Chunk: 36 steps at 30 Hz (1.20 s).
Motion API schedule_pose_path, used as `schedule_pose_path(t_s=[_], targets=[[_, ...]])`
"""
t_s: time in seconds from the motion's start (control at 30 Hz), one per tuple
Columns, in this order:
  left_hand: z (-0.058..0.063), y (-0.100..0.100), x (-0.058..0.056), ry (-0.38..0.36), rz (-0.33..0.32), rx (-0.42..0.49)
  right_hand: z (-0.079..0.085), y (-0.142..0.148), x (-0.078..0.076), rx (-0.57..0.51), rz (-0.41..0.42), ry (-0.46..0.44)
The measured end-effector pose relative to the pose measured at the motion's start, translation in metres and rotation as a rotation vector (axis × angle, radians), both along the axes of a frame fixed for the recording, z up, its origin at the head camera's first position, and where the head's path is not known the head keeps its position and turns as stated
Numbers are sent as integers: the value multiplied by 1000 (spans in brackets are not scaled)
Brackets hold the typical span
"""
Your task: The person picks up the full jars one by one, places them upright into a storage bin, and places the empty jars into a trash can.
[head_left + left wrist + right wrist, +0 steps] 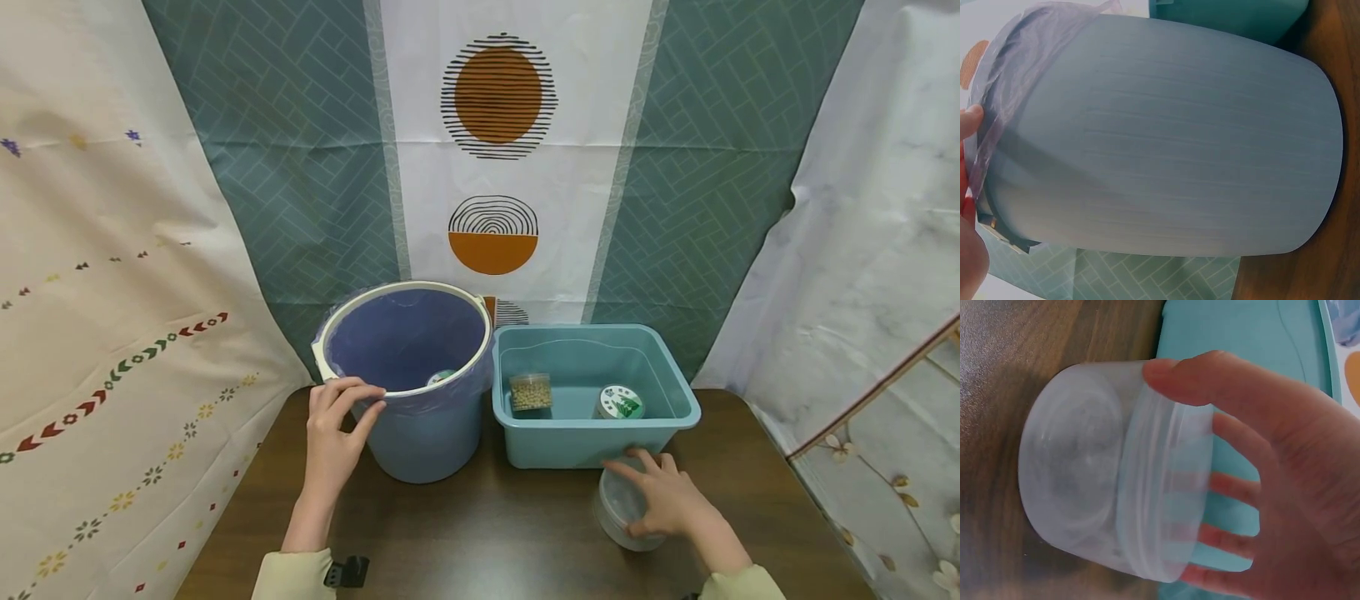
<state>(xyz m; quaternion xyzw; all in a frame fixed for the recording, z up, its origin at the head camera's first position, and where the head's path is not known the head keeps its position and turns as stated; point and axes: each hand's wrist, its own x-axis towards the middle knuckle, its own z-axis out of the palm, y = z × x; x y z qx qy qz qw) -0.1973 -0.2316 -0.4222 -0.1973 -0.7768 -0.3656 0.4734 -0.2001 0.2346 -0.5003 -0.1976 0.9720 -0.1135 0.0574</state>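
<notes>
My left hand (333, 442) holds the near-left rim of a blue trash bin (427, 442), pinching its pale ring and the clear liner bag (1029, 56). Inside the bin, part of a green-and-white round lid (441, 377) shows behind the rim. On the table at the right, my right hand (663, 492) grips a clear plastic jar (1079, 456) from above. Its thumb lies at one side of the jar's screw lid (1166, 487), and the other fingers curve round the far side. The jar stands upright, with nothing visible in it.
Just behind the jar sits a teal tub (558, 450), right beside the bin. It contains a clear container of pale beads or beans (530, 392) and a jar with a green-and-white lid (621, 402). Patterned cloths hang behind the brown table (487, 542) and at both sides.
</notes>
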Motion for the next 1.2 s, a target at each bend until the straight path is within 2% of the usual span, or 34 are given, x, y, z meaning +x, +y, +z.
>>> schedule_pose_path(t_s=[0.3,0.63,0.97,1.2], targets=[[-2,0,0,-9,2,6,3,-4,1,18,-24,-27],[-3,-1,0,-9,4,4,1,-5,-4,50,-2,-30],[-3,0,0,-14,1,2,6,-9,2,12,65,-42],[-3,-1,-1,-4,-2,4,23,-24,12,11,133,-31]])
